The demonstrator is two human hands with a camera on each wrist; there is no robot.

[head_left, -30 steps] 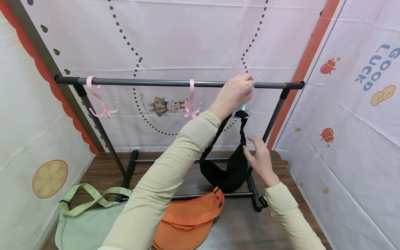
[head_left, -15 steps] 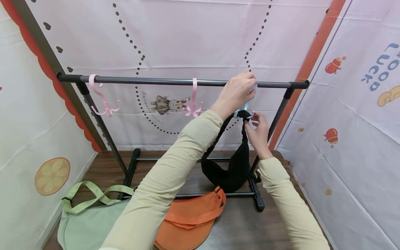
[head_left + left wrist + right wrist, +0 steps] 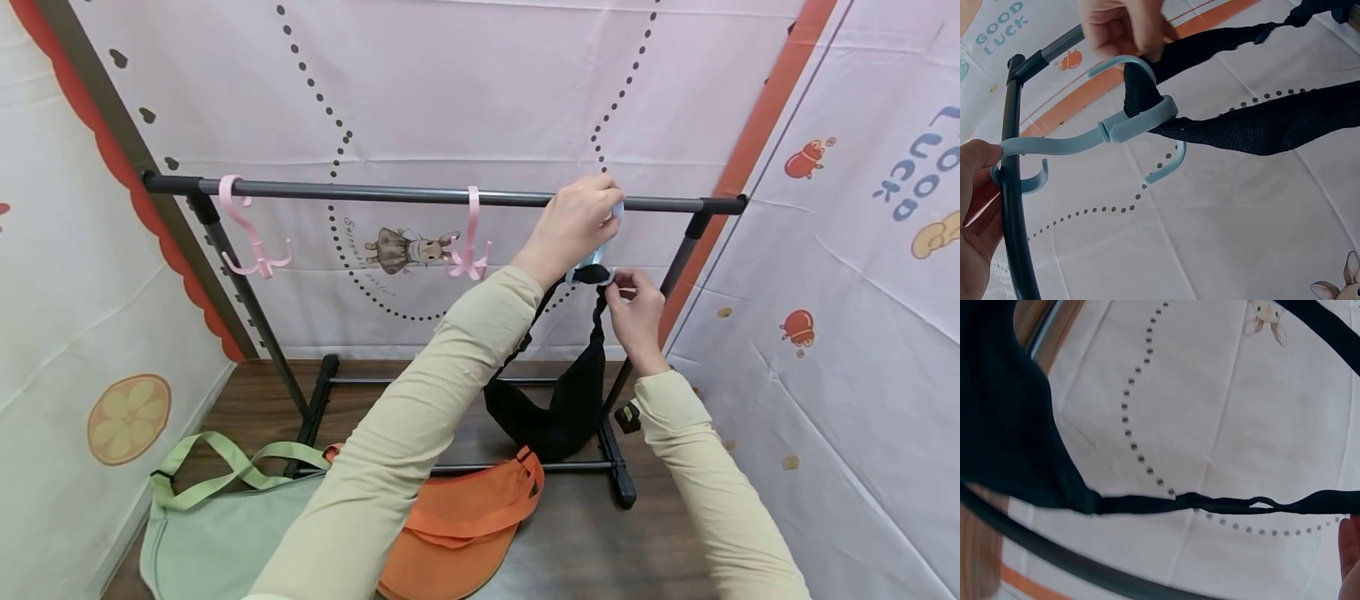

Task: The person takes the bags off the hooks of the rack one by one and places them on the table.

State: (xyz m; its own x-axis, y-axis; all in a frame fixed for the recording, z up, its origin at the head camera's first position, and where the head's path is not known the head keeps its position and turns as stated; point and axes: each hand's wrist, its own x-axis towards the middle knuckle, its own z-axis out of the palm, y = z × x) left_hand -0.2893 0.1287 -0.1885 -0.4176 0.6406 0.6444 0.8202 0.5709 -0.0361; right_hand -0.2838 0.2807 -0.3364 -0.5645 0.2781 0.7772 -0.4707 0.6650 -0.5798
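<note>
My left hand (image 3: pixel 577 218) grips the top of a light blue four-armed hook (image 3: pixel 1066 145), which hangs over the dark bar of a rack. A black shoulder bag (image 3: pixel 558 417) hangs from that hook by its strap (image 3: pixel 1138 94), which passes over the hook's curved arms. Beside the hook's right arm, my right hand (image 3: pixel 637 312) pinches the strap close to where it bends over. In the right wrist view, the strap (image 3: pixel 1229 505) runs twisted from the bag's body, and only the edge of the right hand's fingers (image 3: pixel 1350 556) shows.
Two pink hooks, one at left (image 3: pixel 258 254) and one mid-bar (image 3: pixel 470 242), hang from the rack bar (image 3: pixel 360 193). A green bag (image 3: pixel 225 533) and an orange bag (image 3: pixel 457 533) lie on the wooden table (image 3: pixel 585 550). A small black-and-yellow object (image 3: pixel 628 417) sits by the rack's right foot.
My right hand has risen from beside the black bag's body to the strap at the hook and pinches it. My left hand stays at the top of the hook.
</note>
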